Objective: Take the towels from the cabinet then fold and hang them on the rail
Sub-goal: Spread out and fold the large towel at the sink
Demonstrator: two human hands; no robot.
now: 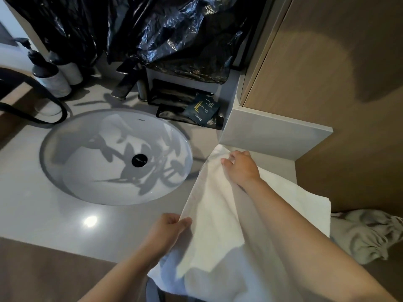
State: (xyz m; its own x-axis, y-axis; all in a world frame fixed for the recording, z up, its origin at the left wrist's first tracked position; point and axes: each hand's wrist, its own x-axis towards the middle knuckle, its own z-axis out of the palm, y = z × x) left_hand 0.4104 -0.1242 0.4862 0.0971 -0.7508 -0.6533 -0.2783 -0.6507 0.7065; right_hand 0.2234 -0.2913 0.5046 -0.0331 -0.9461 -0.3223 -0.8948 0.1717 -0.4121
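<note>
While the left hand (169, 233) pinches the towel (218, 212), right hand (239, 168) grips it.

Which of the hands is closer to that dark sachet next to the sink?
Right. The right hand grips the white towel a short way in front of the dark sachet; the left hand pinches the towel's near edge, farther back toward the person.

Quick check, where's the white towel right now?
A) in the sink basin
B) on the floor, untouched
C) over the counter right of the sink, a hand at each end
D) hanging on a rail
C: the white towel lies over the counter beside the sink, left hand pinching its near edge, right hand gripping the far corner.
</note>
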